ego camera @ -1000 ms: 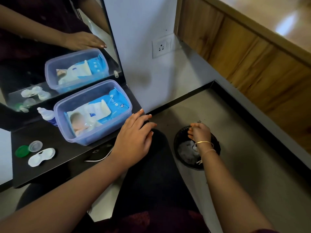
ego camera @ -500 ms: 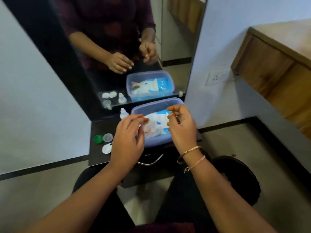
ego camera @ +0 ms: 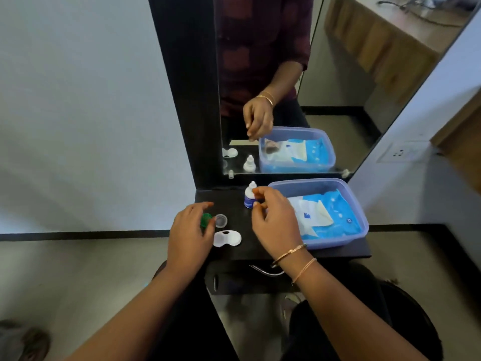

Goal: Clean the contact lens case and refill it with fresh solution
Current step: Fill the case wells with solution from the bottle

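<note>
On the black shelf lies the white contact lens case, open, its two wells facing up. A clear cap sits just behind it. My left hand pinches the green cap, which is tilted and partly hidden by my fingers. The small white solution bottle stands upright by the mirror. My right hand hovers beside the bottle with loosely curled fingers; the mirror shows it holding nothing.
A blue plastic box holding a blue wipes pack fills the shelf's right half. The mirror rises behind the shelf. A drawer handle sits below, a dark bin on the floor at right, and a wall socket further right.
My right hand rose from the floor bin to the shelf and now hovers by the bottle. My left hand moved left from the box to the green cap. The view swung left.
</note>
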